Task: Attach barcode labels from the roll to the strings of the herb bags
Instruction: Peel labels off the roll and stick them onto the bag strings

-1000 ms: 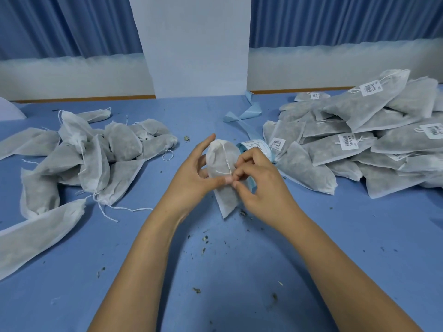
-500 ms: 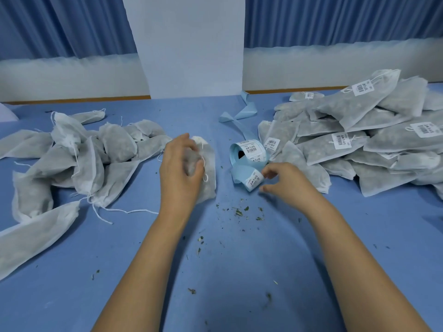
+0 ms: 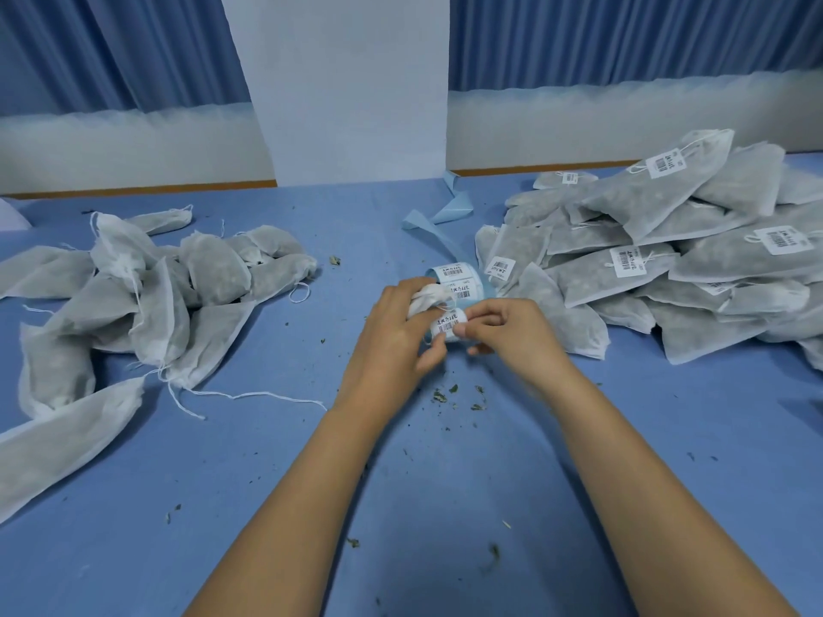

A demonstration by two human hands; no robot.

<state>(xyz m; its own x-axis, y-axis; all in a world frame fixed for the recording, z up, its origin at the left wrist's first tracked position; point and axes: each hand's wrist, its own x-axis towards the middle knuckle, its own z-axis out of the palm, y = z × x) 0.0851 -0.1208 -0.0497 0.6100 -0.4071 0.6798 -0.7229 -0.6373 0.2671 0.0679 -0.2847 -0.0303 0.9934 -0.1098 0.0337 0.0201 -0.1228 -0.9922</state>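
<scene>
Blue counter point(image 3: 200, 474), one, fills the lower frame.

Left hand point(image 3: 392, 340), one: the forearm rises from bottom centre with the back of the hand up. Its fingers are curled round a bunched white gauze herb bag point(image 3: 427, 298) at frame centre. The thumb tip lies just beside the lower edge of a white barcode label point(image 3: 450, 325).

Right hand point(image 3: 512, 336), one: the forearm enters from lower right. Thumb and forefinger pinch the label's right edge; the other fingers are curled under. Whether the label is free of its backing cannot be told.

Pale blue label roll point(image 3: 454, 276), one, lies on the counter just above the hands with two labels showing. A bare blue backing strip point(image 3: 447, 211) trails from it toward upper centre.

Heap of white gauze bags with loose white strings point(image 3: 156, 305), one, sits middle left; overlap prevents a count.

Heap of tagged gauze bags point(image 3: 659, 278), one, sits at right, with five barcode tags plainly visible.

Green herb crumbs point(image 3: 445, 396) are scattered just below the hands.
</scene>
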